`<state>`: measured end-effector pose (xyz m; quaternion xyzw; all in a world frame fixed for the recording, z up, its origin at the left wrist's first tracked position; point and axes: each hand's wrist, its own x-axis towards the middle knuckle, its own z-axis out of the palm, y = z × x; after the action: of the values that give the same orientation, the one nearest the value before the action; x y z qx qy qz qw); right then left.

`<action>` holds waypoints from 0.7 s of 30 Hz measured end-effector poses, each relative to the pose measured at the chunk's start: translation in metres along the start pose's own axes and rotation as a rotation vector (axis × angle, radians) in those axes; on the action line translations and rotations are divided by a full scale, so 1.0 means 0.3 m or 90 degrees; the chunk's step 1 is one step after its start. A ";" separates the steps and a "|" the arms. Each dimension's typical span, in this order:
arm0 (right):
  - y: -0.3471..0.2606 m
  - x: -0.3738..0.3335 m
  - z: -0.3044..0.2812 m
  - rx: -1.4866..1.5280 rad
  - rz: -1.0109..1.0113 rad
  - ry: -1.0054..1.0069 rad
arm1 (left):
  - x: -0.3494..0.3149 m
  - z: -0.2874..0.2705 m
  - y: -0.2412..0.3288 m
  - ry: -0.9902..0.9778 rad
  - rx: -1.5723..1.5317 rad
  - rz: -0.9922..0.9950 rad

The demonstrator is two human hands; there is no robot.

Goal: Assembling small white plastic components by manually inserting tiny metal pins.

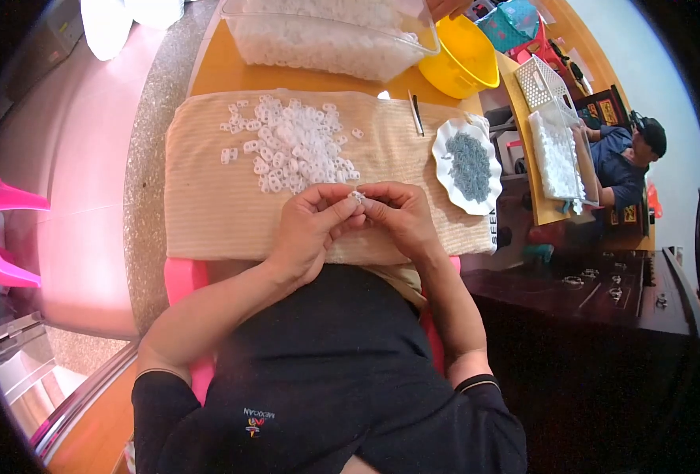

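Note:
My left hand (318, 221) and my right hand (401, 217) meet over the near part of a beige striped towel (208, 213). Between their fingertips they pinch a small white plastic piece (357, 197), partly covered by the thumbs. Just beyond my hands lies a loose pile of small white plastic pieces with round holes (298, 142). To the right, a white scalloped plate (442, 162) carries a heap of small grey-blue pins or rods (470, 167). A thin dark pen-like tool (418, 115) and a lighter one lie on the towel's far right.
A clear bin (330, 47) full of white pieces stands at the back, beside a yellow basin (464, 59) and part of another person's hand (448, 6). Rightward, a person in dark clothes (626, 158) sits by a tray of white pieces (555, 158). A pink stool (2, 233) is at left.

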<state>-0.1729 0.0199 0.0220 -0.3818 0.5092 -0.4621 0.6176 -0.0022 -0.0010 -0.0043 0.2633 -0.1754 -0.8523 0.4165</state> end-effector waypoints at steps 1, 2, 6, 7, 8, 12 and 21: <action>0.004 0.000 -0.009 0.002 0.001 0.002 | -0.001 0.002 0.000 0.000 -0.004 -0.002; 0.011 0.004 -0.021 -0.008 0.004 -0.017 | -0.003 0.006 0.002 0.000 -0.003 -0.004; -0.006 0.001 -0.027 0.016 0.016 -0.073 | -0.004 0.010 0.006 -0.004 0.001 0.000; -0.023 -0.006 -0.015 0.017 0.017 -0.073 | -0.004 0.008 0.005 -0.006 0.003 0.002; -0.046 -0.017 0.001 0.042 0.036 -0.080 | -0.006 0.008 0.005 -0.005 0.004 0.001; -0.021 -0.002 -0.037 -0.031 0.047 -0.103 | -0.007 0.013 0.005 -0.002 0.009 -0.007; 0.005 0.004 -0.075 0.013 0.034 -0.155 | -0.007 0.008 0.004 -0.023 0.011 -0.021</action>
<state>-0.1948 0.0193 0.0160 -0.4149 0.4360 -0.4007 0.6908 -0.0019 0.0000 -0.0010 0.2540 -0.1859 -0.8624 0.3965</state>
